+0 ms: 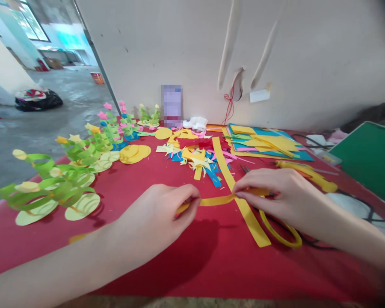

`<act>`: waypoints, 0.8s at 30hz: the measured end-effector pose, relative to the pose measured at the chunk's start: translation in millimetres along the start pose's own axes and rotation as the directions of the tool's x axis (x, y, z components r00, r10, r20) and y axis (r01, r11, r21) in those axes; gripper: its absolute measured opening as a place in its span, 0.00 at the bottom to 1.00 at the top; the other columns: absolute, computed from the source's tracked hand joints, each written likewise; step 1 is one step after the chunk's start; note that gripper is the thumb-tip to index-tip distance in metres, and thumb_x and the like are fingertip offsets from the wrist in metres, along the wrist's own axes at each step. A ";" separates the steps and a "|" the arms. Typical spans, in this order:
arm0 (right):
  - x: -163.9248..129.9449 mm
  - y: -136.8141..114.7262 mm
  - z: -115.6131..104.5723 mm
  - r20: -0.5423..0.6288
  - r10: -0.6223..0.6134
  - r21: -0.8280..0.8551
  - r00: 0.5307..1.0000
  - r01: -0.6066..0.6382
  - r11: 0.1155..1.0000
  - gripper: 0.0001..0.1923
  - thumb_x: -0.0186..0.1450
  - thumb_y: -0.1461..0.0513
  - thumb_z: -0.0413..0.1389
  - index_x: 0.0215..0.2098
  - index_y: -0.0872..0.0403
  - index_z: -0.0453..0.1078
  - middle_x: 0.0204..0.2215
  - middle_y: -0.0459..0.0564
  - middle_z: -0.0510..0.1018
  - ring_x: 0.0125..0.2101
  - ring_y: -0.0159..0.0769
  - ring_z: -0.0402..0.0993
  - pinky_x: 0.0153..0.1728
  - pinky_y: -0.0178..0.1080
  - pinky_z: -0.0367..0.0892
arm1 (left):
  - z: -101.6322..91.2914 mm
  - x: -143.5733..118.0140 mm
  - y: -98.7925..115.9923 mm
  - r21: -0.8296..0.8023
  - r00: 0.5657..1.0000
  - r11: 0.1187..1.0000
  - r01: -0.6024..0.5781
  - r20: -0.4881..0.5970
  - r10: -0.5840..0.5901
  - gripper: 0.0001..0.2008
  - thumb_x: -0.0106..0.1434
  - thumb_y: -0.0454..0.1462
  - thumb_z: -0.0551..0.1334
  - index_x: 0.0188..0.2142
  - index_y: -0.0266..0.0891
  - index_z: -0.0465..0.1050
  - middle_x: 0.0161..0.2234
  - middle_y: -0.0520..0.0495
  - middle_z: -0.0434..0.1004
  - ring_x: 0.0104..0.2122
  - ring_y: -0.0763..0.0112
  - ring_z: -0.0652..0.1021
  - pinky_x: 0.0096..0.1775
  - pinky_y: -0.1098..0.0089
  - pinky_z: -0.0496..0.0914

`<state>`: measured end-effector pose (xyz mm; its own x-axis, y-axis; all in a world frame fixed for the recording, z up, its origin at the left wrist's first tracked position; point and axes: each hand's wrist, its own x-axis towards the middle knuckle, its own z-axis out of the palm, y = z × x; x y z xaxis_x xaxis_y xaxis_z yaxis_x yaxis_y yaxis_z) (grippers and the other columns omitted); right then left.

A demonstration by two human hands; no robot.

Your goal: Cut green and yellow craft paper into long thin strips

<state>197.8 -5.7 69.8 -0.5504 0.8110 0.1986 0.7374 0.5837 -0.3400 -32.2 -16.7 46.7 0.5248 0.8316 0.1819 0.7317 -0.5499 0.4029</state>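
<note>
A narrow yellow paper strip (pixel 216 200) is stretched between my two hands above the red table. My left hand (pixel 170 209) pinches one end, with a bit of the strip curling inside the fingers. The thumb and forefinger of my right hand (pixel 269 192) grip the strip farther along, and its tail sticks out behind the fingertips. Below lies a wider yellow paper strip (pixel 253 226), slanting across the table under the right hand. Scissors with yellow handles (pixel 287 239) rest just beneath the right hand, partly hidden by it.
Curled green paper plants (pixel 70 158) line the left side. Yellow paper discs (pixel 134 154) and a heap of paper scraps (pixel 195 158) lie mid-table. A phone (pixel 172 105) leans on the back wall. Paper sheets (pixel 263 141), a yellow glue gun (pixel 311 175) and a green board (pixel 368 162) are at right.
</note>
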 end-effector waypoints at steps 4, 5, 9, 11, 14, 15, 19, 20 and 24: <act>-3.0 -10.4 4.0 -0.044 -0.049 0.022 0.998 0.050 0.998 0.05 0.60 0.64 0.50 0.31 0.51 0.68 0.29 0.43 0.75 0.30 0.30 0.69 0.33 0.32 0.62 | 1.0 -2.5 4.2 -0.011 0.999 0.999 -0.045 -0.010 0.045 0.07 0.60 0.36 0.52 0.36 0.42 0.68 0.30 0.52 0.75 0.28 0.71 0.75 0.31 0.73 0.65; -3.8 -13.4 6.2 -0.033 -0.059 0.027 0.998 0.060 0.998 0.05 0.60 0.63 0.50 0.31 0.50 0.68 0.29 0.43 0.75 0.30 0.30 0.69 0.33 0.32 0.62 | 1.5 -3.3 5.4 -0.010 0.998 0.998 -0.067 -0.013 0.067 0.08 0.60 0.37 0.53 0.36 0.42 0.68 0.30 0.51 0.75 0.28 0.71 0.75 0.31 0.73 0.65; -6.7 -25.7 17.3 -0.029 -0.097 0.052 0.995 0.098 0.994 0.05 0.60 0.64 0.49 0.32 0.50 0.67 0.29 0.42 0.74 0.29 0.28 0.68 0.33 0.32 0.61 | 5.0 -6.1 8.3 -0.040 0.988 0.987 -0.156 0.002 0.157 0.08 0.61 0.37 0.52 0.34 0.41 0.70 0.26 0.51 0.75 0.25 0.73 0.74 0.29 0.74 0.64; -7.2 -30.4 23.2 -0.067 -0.118 0.070 0.991 0.123 0.990 0.05 0.60 0.64 0.50 0.32 0.51 0.67 0.27 0.42 0.74 0.28 0.27 0.68 0.31 0.31 0.61 | 7.0 -7.1 8.2 -0.057 0.987 0.985 -0.162 0.014 0.163 0.09 0.61 0.36 0.52 0.32 0.40 0.70 0.23 0.52 0.74 0.22 0.74 0.73 0.27 0.75 0.63; -6.8 -34.3 31.3 -0.123 -0.135 0.071 0.983 0.145 0.987 0.05 0.60 0.65 0.50 0.30 0.53 0.68 0.24 0.43 0.74 0.26 0.27 0.68 0.29 0.31 0.60 | 8.0 -7.5 7.6 -0.064 0.988 0.986 -0.155 0.011 0.156 0.09 0.61 0.35 0.52 0.31 0.40 0.70 0.22 0.52 0.73 0.20 0.75 0.72 0.26 0.75 0.62; -6.6 -34.9 33.4 -0.140 -0.138 0.068 0.980 0.149 0.987 0.05 0.59 0.66 0.51 0.29 0.54 0.68 0.23 0.43 0.73 0.25 0.27 0.68 0.28 0.31 0.60 | 7.7 -7.3 7.5 -0.065 0.987 0.985 -0.159 0.011 0.160 0.09 0.61 0.35 0.52 0.30 0.40 0.70 0.22 0.52 0.73 0.21 0.75 0.72 0.26 0.75 0.62; -6.4 -36.4 35.6 -0.192 -0.144 0.051 0.971 0.156 0.986 0.05 0.57 0.68 0.51 0.26 0.55 0.68 0.21 0.44 0.72 0.22 0.27 0.67 0.26 0.31 0.60 | 4.1 -5.1 7.1 -0.055 0.989 0.988 -0.144 0.026 0.146 0.10 0.60 0.34 0.53 0.23 0.39 0.67 0.20 0.55 0.70 0.20 0.77 0.70 0.25 0.76 0.60; -6.7 -36.7 34.0 -0.197 -0.147 0.041 0.969 0.158 0.987 0.05 0.56 0.68 0.52 0.26 0.55 0.68 0.21 0.43 0.72 0.22 0.27 0.67 0.26 0.31 0.60 | 2.9 -4.1 6.4 -0.052 0.991 0.990 -0.130 0.028 0.131 0.10 0.59 0.33 0.53 0.23 0.39 0.67 0.19 0.54 0.70 0.20 0.77 0.70 0.25 0.76 0.60; -9.7 -37.4 18.7 -0.213 -0.153 -0.029 0.965 0.150 0.988 0.05 0.54 0.69 0.52 0.26 0.54 0.68 0.22 0.43 0.73 0.23 0.27 0.68 0.26 0.31 0.61 | -2.2 1.3 -0.3 -0.082 0.999 0.996 -0.043 0.000 0.043 0.08 0.56 0.34 0.55 0.27 0.41 0.73 0.24 0.53 0.76 0.24 0.74 0.74 0.28 0.75 0.64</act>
<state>168.2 -36.2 63.4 -0.5602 0.7020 0.4398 0.6576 0.6997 -0.2793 -32.7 -15.3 48.8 0.5559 0.8072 0.1986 0.6705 -0.5766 0.4668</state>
